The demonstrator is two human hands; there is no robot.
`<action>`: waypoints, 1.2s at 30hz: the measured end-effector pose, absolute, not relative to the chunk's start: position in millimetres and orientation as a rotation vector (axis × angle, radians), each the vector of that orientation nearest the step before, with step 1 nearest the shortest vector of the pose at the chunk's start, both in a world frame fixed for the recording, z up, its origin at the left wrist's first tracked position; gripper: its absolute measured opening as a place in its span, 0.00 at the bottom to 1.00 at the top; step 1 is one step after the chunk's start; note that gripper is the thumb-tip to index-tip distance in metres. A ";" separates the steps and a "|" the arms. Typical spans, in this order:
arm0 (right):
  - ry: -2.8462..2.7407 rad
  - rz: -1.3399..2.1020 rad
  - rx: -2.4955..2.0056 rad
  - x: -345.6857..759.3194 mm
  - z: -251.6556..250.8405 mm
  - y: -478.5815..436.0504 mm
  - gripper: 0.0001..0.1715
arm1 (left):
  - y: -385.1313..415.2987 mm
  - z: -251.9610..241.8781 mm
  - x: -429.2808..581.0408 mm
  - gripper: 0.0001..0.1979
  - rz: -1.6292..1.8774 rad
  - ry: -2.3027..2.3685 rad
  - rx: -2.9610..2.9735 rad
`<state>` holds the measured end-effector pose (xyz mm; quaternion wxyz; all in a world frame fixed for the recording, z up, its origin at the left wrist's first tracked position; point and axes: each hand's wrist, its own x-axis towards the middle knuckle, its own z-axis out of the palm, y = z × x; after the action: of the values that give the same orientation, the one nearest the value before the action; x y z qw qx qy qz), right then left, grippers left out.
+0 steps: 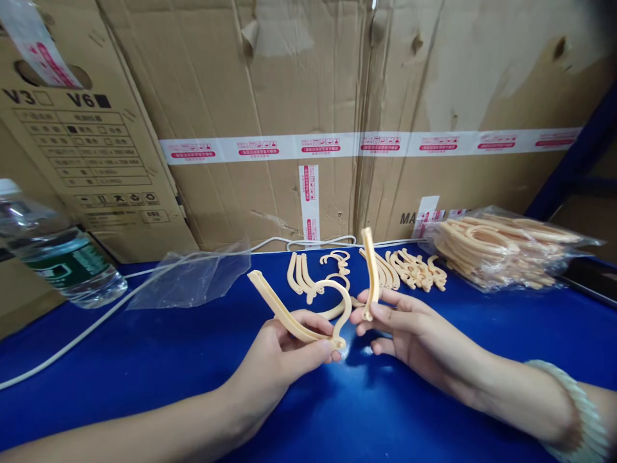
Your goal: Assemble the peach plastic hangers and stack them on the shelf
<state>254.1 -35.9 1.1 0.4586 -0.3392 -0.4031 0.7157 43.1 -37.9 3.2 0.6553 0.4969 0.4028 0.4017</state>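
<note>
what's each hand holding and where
Left hand pinches a hooked beige piece at its lower joint; right hand grips an upright strip by its bottom end.

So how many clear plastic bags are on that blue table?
2. An empty clear plastic bag lies left; a full bag, packed with beige plastic pieces, lies far right. Others may be hidden.

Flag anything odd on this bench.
The water bottle lies on its side at the blue table's left edge. The cardboard box behind has torn, peeled patches. An empty plastic bag lies crumpled beside loose hanger parts. No spill visible. The held hanger pieces look intact.
</note>
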 end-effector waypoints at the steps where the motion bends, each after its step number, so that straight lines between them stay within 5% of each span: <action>1: -1.020 1.781 -0.823 252.8 0.9 -37.4 0.15 | -37.8 3.9 43.3 0.11 0.908 0.912 1.129; 13: -1.144 1.735 -0.843 246.3 -1.1 -40.7 0.20 | -34.8 1.1 42.0 0.14 0.874 0.793 1.115; 36: -1.311 1.597 -0.815 241.4 1.6 -46.6 0.14 | -38.4 1.6 42.7 0.18 0.884 0.807 1.200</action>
<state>241.4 -46.6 1.6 0.4442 -0.3287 -0.5290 0.6441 42.7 -38.4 1.6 0.6620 0.5307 0.3567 0.3910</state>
